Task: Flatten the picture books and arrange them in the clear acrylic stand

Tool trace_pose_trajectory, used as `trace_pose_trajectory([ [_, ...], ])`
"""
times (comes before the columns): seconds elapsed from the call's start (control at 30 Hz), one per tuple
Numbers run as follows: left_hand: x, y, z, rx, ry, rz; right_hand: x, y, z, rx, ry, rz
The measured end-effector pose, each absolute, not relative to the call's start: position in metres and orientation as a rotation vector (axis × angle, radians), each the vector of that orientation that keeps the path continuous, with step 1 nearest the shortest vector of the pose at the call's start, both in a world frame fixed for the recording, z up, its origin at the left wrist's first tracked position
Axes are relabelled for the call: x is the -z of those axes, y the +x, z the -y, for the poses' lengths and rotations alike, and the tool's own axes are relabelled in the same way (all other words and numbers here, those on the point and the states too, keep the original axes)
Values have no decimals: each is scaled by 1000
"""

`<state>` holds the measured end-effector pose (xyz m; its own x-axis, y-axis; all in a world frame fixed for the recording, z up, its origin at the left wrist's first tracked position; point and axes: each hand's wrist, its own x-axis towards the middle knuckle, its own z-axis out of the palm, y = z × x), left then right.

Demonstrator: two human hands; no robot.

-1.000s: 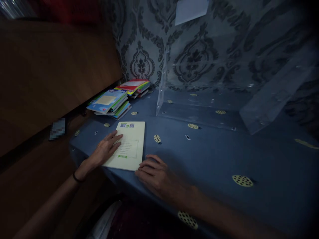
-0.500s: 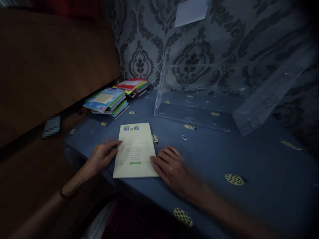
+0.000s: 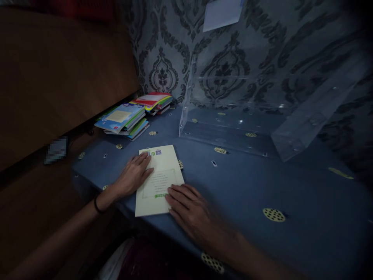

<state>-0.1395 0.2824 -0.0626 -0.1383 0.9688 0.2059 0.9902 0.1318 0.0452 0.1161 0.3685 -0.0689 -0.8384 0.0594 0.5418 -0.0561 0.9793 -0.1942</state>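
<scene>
A pale cream book (image 3: 159, 179) lies flat near the table's front edge, its printed cover with a QR code and a green label facing up. My left hand (image 3: 133, 174) rests over its left side with the fingers stretched out, covering part of the barcode at the top. Across the lower right corner of the book lies my right hand (image 3: 189, 210), palm down, fingers extended. Neither hand grips the book.
Two stacks of books, a blue-topped one (image 3: 121, 116) and a red-topped one (image 3: 153, 100), sit at the back left. A clear acrylic rack (image 3: 230, 128) stands by the patterned wall (image 3: 163, 74). A blue cloth (image 3: 233, 186) covers the table.
My left hand has moved up and right onto the book's cover. The right hand has slid left onto the lower right corner. The book has shifted and turned slightly.
</scene>
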Motion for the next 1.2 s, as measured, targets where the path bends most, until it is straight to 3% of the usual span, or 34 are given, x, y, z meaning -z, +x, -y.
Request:
trace_pose_trajectory([
  [0.53, 57, -154, -336, 332, -2240, 2268, 72, 117, -373, -330, -16, 2654],
  [0.97, 48, -121, -335, 240, -1983, 2364, 71, 143, -398, -118, -4, 2813],
  [1.2, 37, -94, -326, 114, -1876, 2459, 77, 170, -414, -276, -186, 2784],
])
